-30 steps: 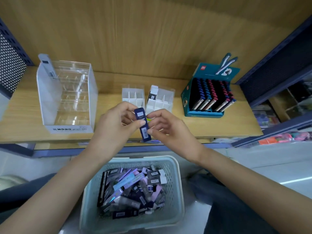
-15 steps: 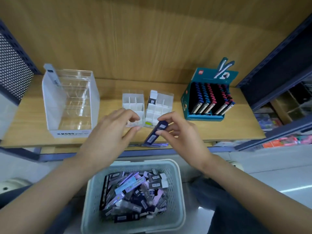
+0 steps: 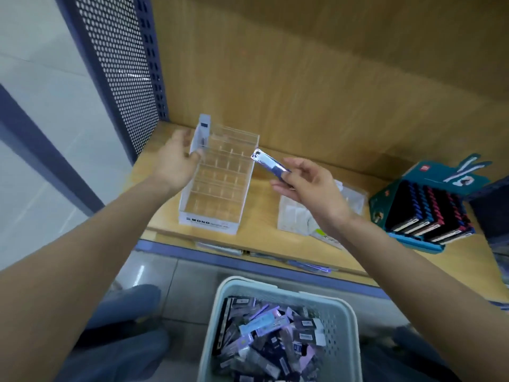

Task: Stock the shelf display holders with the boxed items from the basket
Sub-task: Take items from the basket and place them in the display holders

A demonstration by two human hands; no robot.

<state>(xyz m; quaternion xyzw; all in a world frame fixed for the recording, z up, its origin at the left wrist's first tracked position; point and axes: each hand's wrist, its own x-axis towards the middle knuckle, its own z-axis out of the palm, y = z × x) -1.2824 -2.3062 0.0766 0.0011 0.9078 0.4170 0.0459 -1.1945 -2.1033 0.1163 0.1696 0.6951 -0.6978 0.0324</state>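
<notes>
1. The clear display holder (image 3: 217,186) (front strip marked MONO) stands toward the left end of the shelf (image 3: 264,219), its front close to the shelf's front edge.
2. The left hand (image 3: 176,158) grips the holder's left wall near the rear corner, with the thumb on the inner side and the fingers outside, just beside an upright white card (image 3: 202,133).
3. The right hand (image 3: 311,188) pinches a dark blue box (image 3: 271,163) between thumb and fingertips. The box is off the shelf and tilted, with its far end near the holder's right rear corner; whether they touch cannot be told.
4. Small white holders (image 3: 294,216) sit mid-shelf, partly hidden by the right wrist.
5. A teal display carton (image 3: 380,202) with rows of dark packs stands toward the shelf's right end.
6. The basket (image 3: 213,326) sits below the shelf's front edge between the person's knees, with boxed items (image 3: 275,334) piled loosely inside.
7. A perforated panel (image 3: 124,64) closes the shelf's left end.
</notes>
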